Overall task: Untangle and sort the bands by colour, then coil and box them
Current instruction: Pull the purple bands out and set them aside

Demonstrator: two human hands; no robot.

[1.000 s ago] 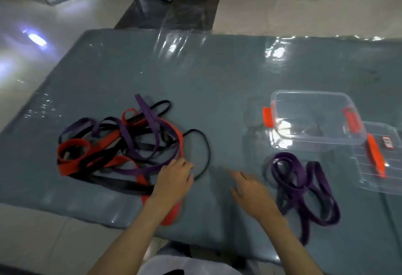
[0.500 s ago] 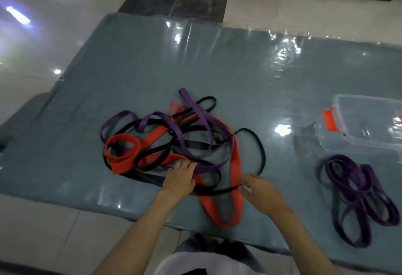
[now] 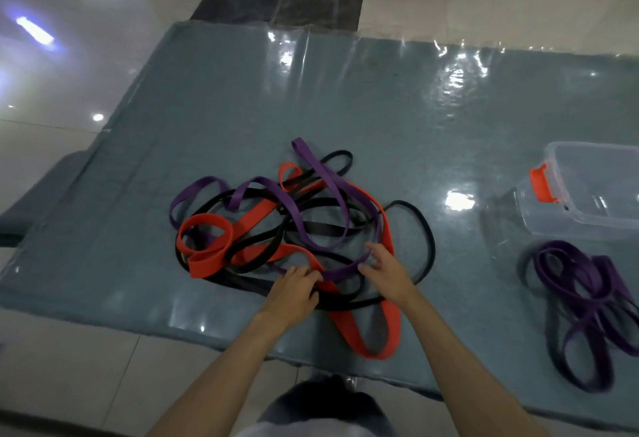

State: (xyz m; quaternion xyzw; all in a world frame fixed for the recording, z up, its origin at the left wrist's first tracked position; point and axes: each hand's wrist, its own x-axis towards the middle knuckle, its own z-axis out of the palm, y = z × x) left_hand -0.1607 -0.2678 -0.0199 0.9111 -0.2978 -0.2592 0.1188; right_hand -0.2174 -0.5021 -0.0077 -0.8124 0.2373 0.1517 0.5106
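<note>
Both hands work at the near edge of a tangle of flat rubbery bands on a glossy grey mat.

The left hand curls its fingers on a purple band in the tangle of purple, red and black loops; the right hand rests on that band, fingers spread loosely. A sorted purple heap lies beside the clear plastic box, well to the right.

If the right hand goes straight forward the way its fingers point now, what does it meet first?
Probably the purple band in the tangle: the right hand points up-left, its fingertips already at that strand, with the red band just beyond. Depth is unclear, so actual contact is uncertain.
</note>
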